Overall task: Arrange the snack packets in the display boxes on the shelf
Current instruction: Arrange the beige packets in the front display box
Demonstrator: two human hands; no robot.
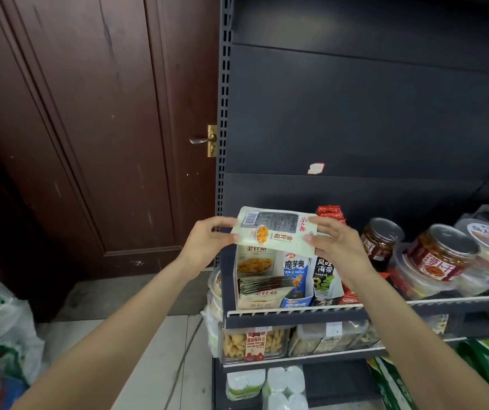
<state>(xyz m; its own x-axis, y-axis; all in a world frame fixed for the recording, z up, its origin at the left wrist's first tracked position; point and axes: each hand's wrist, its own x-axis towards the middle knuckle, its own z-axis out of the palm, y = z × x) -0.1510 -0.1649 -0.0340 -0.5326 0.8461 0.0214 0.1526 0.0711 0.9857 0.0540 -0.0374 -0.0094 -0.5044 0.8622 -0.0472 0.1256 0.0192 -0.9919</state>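
Both hands are up at shelf height, a pale snack packet (275,232) stretched flat between them. The left hand (207,241) pinches the packet's left edge, thumb on top and fingers under. The right hand (335,241) grips the right edge the same way, fingers curled over the border.

The packet hangs in the air just above the cream display box (252,279) at the left end of the shelf (385,306), not yet touching it. It is turned with the barcode side up, lying roughly level.

The cream box already holds a row of matching packets (264,284) standing on edge, foil tops showing. Just beside it stand a blue-and-white box (295,279), then a dark box (324,276). Further right are jars with red labels (379,241). Red packets (330,213) sit behind the boxes. A brown door (89,128) stands to the left of the shelving.

Handling, as I judge it: the packet looks light and flat, soft film that bends and crinkles easily. The surface seems smooth, so probably a bit slippery. The sealed side borders are the stiffest part, and that is where the fingers sit. To drop it into the row it would likely need tipping upright and sliding in edge first, so it doesn't fold against its neighbours.
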